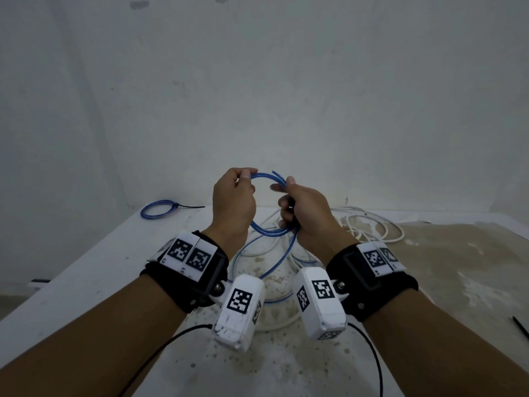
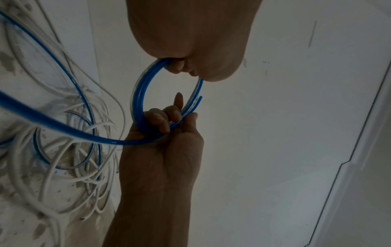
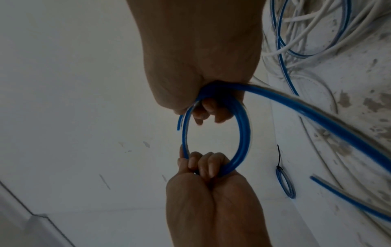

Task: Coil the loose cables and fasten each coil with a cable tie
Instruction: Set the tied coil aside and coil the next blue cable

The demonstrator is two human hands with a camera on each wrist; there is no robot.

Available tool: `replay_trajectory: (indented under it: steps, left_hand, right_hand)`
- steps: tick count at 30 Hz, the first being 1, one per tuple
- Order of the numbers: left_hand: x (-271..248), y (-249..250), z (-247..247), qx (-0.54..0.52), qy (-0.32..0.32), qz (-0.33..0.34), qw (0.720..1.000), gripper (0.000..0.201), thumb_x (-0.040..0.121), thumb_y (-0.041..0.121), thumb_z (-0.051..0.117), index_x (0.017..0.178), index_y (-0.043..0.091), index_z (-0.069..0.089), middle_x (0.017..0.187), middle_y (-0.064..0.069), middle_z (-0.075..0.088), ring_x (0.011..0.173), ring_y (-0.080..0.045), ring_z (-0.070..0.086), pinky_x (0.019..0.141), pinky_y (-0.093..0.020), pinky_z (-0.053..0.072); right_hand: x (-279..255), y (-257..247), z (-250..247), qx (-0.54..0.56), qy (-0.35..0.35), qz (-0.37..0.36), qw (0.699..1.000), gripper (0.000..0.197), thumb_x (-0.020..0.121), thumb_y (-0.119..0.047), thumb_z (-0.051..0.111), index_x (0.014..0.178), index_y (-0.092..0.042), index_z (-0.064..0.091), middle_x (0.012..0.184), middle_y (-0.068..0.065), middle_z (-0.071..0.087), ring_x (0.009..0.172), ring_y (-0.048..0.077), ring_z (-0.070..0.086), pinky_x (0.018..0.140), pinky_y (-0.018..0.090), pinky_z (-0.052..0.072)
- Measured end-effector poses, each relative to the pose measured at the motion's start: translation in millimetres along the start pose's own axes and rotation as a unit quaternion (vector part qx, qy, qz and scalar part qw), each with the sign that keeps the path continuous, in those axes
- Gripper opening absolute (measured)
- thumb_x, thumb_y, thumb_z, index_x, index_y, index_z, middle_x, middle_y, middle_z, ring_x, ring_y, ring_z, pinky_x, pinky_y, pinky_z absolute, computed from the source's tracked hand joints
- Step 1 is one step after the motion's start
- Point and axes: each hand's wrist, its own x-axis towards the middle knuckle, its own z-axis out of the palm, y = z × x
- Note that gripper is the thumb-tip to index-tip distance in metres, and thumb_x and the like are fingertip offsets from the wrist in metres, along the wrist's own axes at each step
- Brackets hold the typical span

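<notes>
**A:** What is on the far left?

**B:** A finished blue coil (image 1: 158,209) lies flat near the table's (image 1: 86,267) back left corner, bound by a black cable tie (image 1: 190,207) whose tail points right.

**A:** And moving toward the middle?

**B:** The left hand (image 1: 233,204) is raised above the table, fingers curled round the top left of a blue cable (image 1: 264,175) wound into a small upright ring of several turns. The ring hangs in the air between both hands.

**A:** What does the other hand do?

**B:** The right hand (image 1: 307,216) grips the ring's right and lower side, fingers closed round the strands. Two short cable ends stick up beside its thumb. From this hand the rest of the blue cable drops to the table and loops loosely there.

**A:** Anything further right?

**B:** Loose white cables (image 1: 369,227) lie tangled on the stained tabletop behind and under the hands. At the far right edge lies a thin black strip (image 1: 521,328); whether it is a tie, I cannot tell.
</notes>
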Motion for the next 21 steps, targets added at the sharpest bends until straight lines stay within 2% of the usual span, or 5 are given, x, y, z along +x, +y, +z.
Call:
replay_trajectory:
  steps: [8,11,15,17,21]
  left_hand:
    - [-12,7,0,0.166,-0.027,0.052,0.984,0.025,0.099,0.043,0.048,0.114,0.024,0.054,0.111,-0.001,0.054,0.096,-0.016,0.056,0.083,-0.032,0.047]
    - [-24,19,-5,0.166,-0.072,0.113,0.977,0.040,0.101,0.041,0.046,0.069,0.018,0.052,0.067,0.002,0.054,0.061,-0.014,0.048,0.063,-0.033,0.041]
    - [-55,30,-1,0.227,-0.291,-0.175,0.913,0.065,0.101,0.058,0.034,0.076,0.007,0.066,0.058,-0.003,0.067,0.047,-0.014,0.055,0.050,-0.023,0.045]
    - [-57,26,4,0.119,-0.247,-0.274,0.922,0.062,0.101,0.057,0.036,0.100,0.001,0.062,0.068,-0.010,0.072,0.055,-0.018,0.066,0.052,-0.025,0.056]
    - [-35,14,10,-0.130,-0.058,-0.233,0.962,0.035,0.106,0.024,0.042,0.114,-0.008,0.052,0.094,-0.024,0.069,0.077,-0.029,0.070,0.063,-0.032,0.060]
  right_hand:
    - [7,-9,-3,0.079,0.041,0.005,0.996,0.029,0.106,-0.026,0.044,0.078,-0.015,0.045,0.046,-0.006,0.026,0.039,0.010,0.020,0.038,0.024,0.022]
    - [14,-17,-9,0.111,0.104,-0.026,0.988,0.035,0.107,-0.030,0.041,0.075,-0.015,0.043,0.044,-0.007,0.029,0.036,0.010,0.023,0.039,0.025,0.024]
    - [17,-28,-13,0.180,0.149,-0.048,0.971,0.036,0.107,-0.033,0.041,0.076,-0.014,0.042,0.048,-0.005,0.031,0.038,0.011,0.025,0.041,0.027,0.029]
    - [15,-29,-12,0.199,0.147,-0.048,0.968,0.035,0.106,-0.033,0.041,0.077,-0.014,0.042,0.049,-0.005,0.031,0.039,0.012,0.025,0.042,0.027,0.030]
    - [9,-17,-6,0.173,0.136,-0.048,0.974,0.036,0.107,-0.034,0.040,0.076,-0.015,0.042,0.048,-0.005,0.031,0.039,0.012,0.026,0.042,0.027,0.030]
